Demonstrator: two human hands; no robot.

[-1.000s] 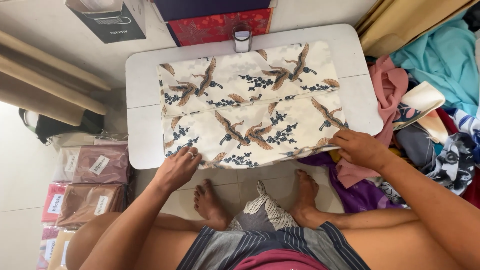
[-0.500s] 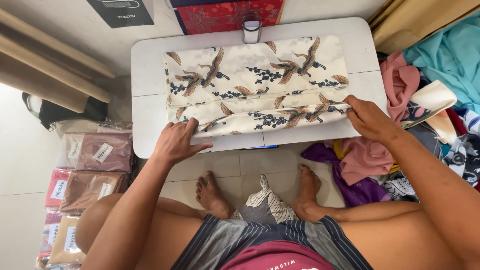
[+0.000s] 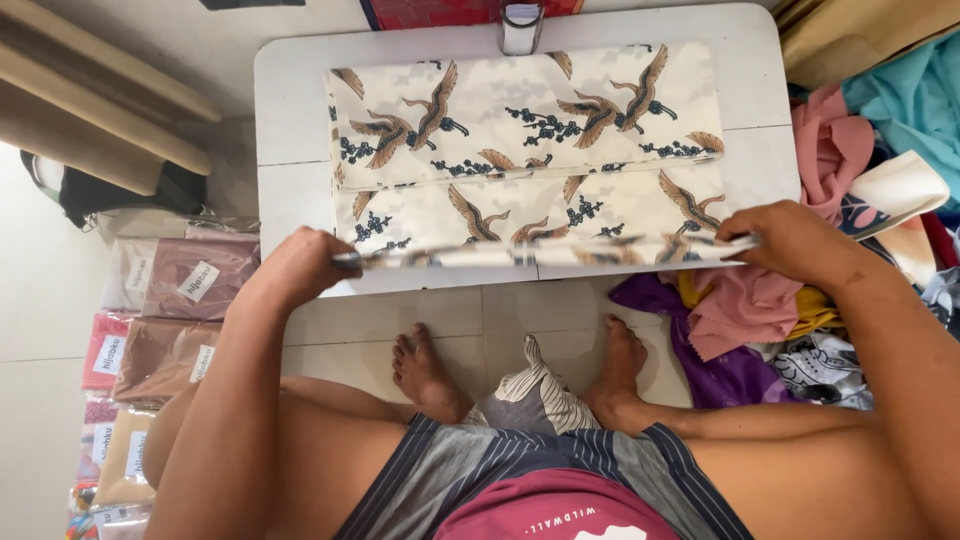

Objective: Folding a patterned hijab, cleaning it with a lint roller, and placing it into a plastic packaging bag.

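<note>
A cream cloth (image 3: 520, 130) printed with brown cranes and dark blossom sprigs lies folded on a low white table (image 3: 290, 120). My left hand (image 3: 300, 265) pinches the cloth's near left corner at the table's front edge. My right hand (image 3: 790, 240) grips the near right corner. Between them the near edge of the cloth is lifted off the table and stretched into a thin taut line. I sit on the floor with my bare feet (image 3: 430, 370) under the table's front.
A small white-capped jar (image 3: 521, 25) stands at the table's far edge. Loose pink, purple and teal cloths (image 3: 830, 160) are piled on the right. Bagged folded fabrics (image 3: 180, 285) are stacked on the left. A striped cloth (image 3: 535, 395) lies between my feet.
Both hands have closed on the cloth's near corners and raised the near edge off the table. The view has shifted closer to the table.
</note>
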